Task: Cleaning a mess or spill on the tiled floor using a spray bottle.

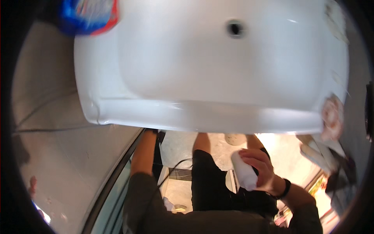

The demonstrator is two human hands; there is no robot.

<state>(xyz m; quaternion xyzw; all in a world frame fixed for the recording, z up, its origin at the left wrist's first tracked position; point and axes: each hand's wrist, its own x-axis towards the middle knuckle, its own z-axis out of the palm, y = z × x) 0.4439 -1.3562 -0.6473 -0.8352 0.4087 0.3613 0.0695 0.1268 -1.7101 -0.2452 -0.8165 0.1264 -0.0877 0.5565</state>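
A white ceramic washbasin [187, 67] fills the upper part of the view, with its dark drain hole [235, 28] near the top. Below its front rim, my right hand [260, 166] is closed around a white bottle [244, 172], which is tilted in front of my dark shorts. A dark band circles my right wrist. My left forearm reaches up under the basin's left front edge, and the rim hides my left hand. A blurred blue and red package [90, 16] is at the basin's back left corner.
A pinkish object [332, 117], blurred, lies at the basin's right front corner. A thin dark cable [175, 168] hangs beside my left arm. Grey wall [52, 111] borders the basin on the left. Various blurred items [336, 172] stand at the lower right.
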